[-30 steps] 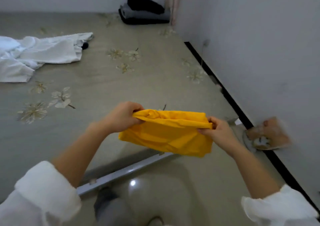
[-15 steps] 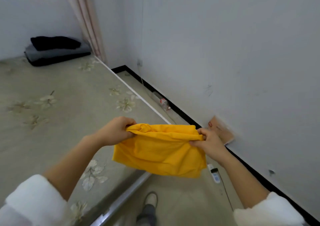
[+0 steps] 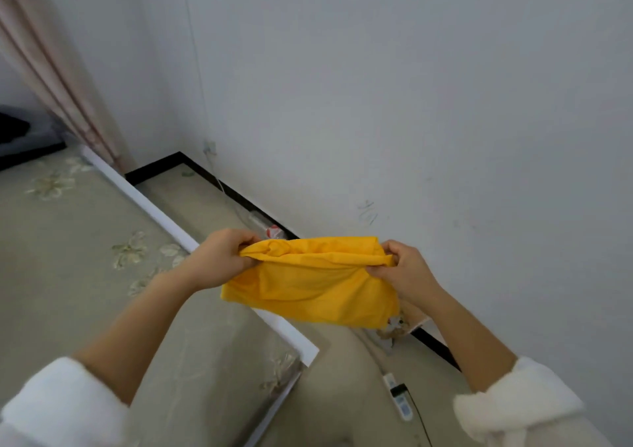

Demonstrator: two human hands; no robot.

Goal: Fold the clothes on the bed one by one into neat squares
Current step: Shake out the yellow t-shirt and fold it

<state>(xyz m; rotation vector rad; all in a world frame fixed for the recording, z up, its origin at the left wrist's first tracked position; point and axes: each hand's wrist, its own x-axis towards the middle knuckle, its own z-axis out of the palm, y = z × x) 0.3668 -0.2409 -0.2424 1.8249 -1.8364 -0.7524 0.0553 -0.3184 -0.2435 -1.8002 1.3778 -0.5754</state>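
While left hand and right hand pinch its bunched top edge | thin yellow cloth garment sags below the fingers | likely light, limp | grip corners

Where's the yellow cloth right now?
Head view, centre: the yellow cloth hangs in the air, its top edge gripped by the left hand and the right hand, over the right edge of the bed, in front of the wall.
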